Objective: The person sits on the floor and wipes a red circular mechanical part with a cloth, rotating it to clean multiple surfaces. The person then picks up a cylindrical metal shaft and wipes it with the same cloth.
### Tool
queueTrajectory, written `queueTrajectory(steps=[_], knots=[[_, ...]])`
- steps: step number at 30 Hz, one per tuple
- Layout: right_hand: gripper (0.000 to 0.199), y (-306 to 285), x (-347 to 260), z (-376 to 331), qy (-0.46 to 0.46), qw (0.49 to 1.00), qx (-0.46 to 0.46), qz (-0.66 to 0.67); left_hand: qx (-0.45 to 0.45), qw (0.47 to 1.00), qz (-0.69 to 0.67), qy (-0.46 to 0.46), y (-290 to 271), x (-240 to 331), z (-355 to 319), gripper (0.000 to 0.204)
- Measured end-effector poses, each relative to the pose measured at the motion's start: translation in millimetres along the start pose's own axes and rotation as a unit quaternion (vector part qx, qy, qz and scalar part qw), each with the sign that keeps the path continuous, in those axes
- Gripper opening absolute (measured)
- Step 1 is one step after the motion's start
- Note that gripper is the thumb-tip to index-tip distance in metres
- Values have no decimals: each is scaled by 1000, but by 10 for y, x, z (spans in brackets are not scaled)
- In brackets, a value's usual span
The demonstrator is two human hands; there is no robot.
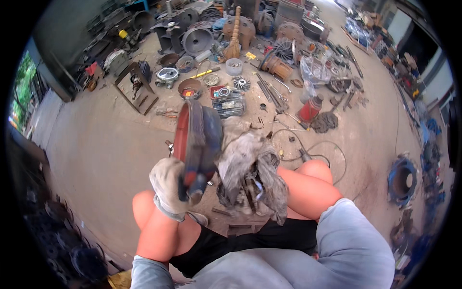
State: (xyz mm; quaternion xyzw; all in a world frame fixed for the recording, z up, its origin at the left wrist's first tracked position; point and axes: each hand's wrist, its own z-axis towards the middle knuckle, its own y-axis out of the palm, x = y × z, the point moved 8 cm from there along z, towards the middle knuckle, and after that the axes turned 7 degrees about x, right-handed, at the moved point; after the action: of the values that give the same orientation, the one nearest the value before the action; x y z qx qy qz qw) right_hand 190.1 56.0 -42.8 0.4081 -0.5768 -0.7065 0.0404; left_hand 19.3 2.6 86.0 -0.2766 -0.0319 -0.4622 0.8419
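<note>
My left hand (168, 185), in a pale work glove, is closed around the lower edge of a round metal housing (204, 139). The housing is dark outside and red inside; it is tilted up on its side above the floor and slightly blurred. From the right, my right forearm (310, 189) runs to a grey, stained rag (248, 161) held bunched against the housing's right side. Folds of the rag hide most of my right hand and hang down between my knees.
Ahead on the floor lie a socket tool case (228, 104), a bladed wheel (241, 84), a metal frame (137, 89), a red bottle (309, 110) and a dark rag (325, 122). A cable (332, 144) loops right of my knee. A blue ring-shaped casting (403, 179) stands far right.
</note>
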Motion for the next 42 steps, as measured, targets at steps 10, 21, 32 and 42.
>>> queueTrajectory(steps=[10, 21, 32, 42], knots=[[45, -62, -717, -199, -148, 756, 128, -624, 83, 791, -228, -562, 226, -1096, -526, 46], [39, 573, -639, -12, -357, 390, 71, -846, 190, 544, -592, -563, -57, -968, -361, 57], [79, 1023, -1209, 192, -442, 568, 110, -685, 189, 568, -628, -497, -21, -986, -192, 58], [36, 1059, -761, 563, -424, 487, 63, -761, 187, 692, -412, -563, 109, -990, -42, 59]])
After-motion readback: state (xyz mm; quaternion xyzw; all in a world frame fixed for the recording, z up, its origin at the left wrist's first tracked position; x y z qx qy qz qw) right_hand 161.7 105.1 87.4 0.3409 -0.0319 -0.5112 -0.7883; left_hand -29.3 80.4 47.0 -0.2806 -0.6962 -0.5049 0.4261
